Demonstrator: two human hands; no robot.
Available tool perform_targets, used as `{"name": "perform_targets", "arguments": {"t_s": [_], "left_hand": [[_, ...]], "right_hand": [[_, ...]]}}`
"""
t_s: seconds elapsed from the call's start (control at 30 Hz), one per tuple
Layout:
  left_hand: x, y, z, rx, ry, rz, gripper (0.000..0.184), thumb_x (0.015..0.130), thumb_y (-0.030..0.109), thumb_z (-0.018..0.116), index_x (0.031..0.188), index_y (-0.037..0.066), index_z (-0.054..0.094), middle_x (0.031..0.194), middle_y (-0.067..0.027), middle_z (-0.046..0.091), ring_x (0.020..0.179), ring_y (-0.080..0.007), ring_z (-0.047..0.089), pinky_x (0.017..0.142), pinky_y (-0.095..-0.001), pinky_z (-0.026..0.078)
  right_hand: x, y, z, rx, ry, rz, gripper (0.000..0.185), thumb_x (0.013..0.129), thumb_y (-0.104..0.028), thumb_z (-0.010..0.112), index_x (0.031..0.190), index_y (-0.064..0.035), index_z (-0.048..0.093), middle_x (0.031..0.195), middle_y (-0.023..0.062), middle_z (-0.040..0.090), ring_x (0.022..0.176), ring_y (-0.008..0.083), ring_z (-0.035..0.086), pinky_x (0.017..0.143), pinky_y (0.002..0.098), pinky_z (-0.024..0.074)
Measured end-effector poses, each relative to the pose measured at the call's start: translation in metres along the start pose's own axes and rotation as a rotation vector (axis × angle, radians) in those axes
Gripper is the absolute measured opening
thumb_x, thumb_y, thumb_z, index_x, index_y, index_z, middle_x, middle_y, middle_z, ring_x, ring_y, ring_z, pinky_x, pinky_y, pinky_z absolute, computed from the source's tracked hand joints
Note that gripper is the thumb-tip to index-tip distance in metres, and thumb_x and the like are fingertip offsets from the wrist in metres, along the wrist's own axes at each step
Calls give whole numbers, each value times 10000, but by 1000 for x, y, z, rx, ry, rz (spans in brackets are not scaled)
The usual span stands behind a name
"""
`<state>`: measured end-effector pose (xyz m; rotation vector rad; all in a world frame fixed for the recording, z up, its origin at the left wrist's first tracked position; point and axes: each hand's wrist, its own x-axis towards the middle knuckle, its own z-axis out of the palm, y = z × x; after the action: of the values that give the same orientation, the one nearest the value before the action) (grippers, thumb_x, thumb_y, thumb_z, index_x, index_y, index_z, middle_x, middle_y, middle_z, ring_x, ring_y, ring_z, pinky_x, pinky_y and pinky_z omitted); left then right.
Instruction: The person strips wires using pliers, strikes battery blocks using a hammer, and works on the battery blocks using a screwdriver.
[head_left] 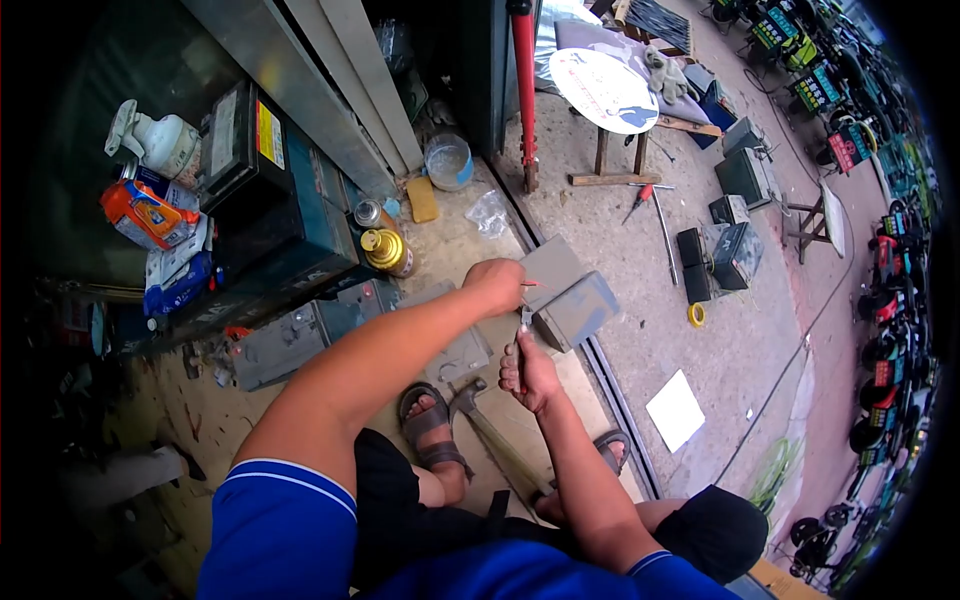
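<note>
Two grey block-shaped batteries lie side by side ahead of me, a far battery [556,266] and a near battery [580,308]. My left hand [495,286] is closed beside the far one, its fingers pinching a thin red wire [532,283] whose tip sticks out to the right. Just below, my right hand [534,374] is wrapped round the handles of a pair of pliers [525,320]. The plier jaws point up toward the left hand, near the batteries' left corner. Whether the jaws touch the wire, I cannot tell.
A hammer [495,430] lies between my feet. Dark batteries [722,258], yellow tape [697,315], a white sheet [677,411] and a screwdriver [640,200] are to the right. A floor track [612,395] crosses the ground. Bottles and a large battery [245,145] stand left.
</note>
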<state>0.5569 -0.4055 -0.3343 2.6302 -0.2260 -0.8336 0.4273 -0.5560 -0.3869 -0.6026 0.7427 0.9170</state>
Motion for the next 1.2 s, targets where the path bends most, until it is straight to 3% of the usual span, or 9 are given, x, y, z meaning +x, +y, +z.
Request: {"name": "perform_targets", "arguments": {"t_s": [0.17,0.27,0.33,0.37,0.47,0.6,0.7,0.93,1.2], "left_hand": [[-10,3,-13,-76,121,24,277,966,313,610,981,64,731,979,-187,717,935,-370,693,842,-449,544],[-8,4,-32,-265,159,-52,320,975,339,602,952,42,719,854,-163,714,802,-299,698,757,-404,538],[-11,6,-46,-693,72,-61,362,974,369,607,920,25,707,764,-104,694,706,-198,648,692,-354,512],[-15,10,-51,-772,57,-41,336,982,331,610,919,12,696,782,-57,685,703,-133,602,675,-317,497],[-29,23,-61,-945,51,132,272,1001,267,591,930,17,673,760,-25,648,682,-119,576,636,-297,477],[-49,30,-86,-1101,-71,86,206,1008,213,577,935,32,643,720,2,579,580,-91,517,525,-254,414],[-69,15,-107,-1422,-446,152,159,1008,179,579,952,46,645,687,10,553,431,-62,415,396,-221,302],[-97,16,-101,-1425,-424,102,250,1016,200,577,1156,20,679,727,17,580,461,-52,422,418,-218,316],[-120,35,-101,-1213,-270,174,281,1047,294,558,919,55,632,716,22,570,472,-62,425,439,-240,331]], "right_hand": [[-1,-12,14,-350,253,-283,469,1026,-531,537,856,-94,547,649,8,523,500,126,476,449,265,373],[-26,-35,35,-481,267,-545,488,1047,-510,503,964,-44,623,700,54,610,556,159,592,509,281,475],[-39,-50,58,-442,197,-661,557,1054,-552,445,1056,-28,632,734,74,648,584,173,628,543,278,507],[-47,-59,70,-441,200,-667,557,1054,-552,445,1056,-28,632,734,74,648,584,173,628,543,278,507],[-71,-75,105,-427,140,-641,615,1055,-594,378,997,-41,640,729,72,660,583,164,642,529,275,516],[-92,-85,119,-406,184,-577,694,1032,-660,370,941,-27,641,693,77,653,550,160,632,495,275,504],[-95,-82,110,-535,231,-586,645,1018,-635,463,829,-35,605,599,57,586,471,139,556,427,269,416],[-98,-80,109,-522,342,-741,574,1038,-558,502,803,-43,600,581,27,558,445,105,493,417,256,369],[-110,-59,117,-683,286,-917,504,1077,-454,479,863,-26,640,598,16,575,476,90,519,441,248,386]]}}
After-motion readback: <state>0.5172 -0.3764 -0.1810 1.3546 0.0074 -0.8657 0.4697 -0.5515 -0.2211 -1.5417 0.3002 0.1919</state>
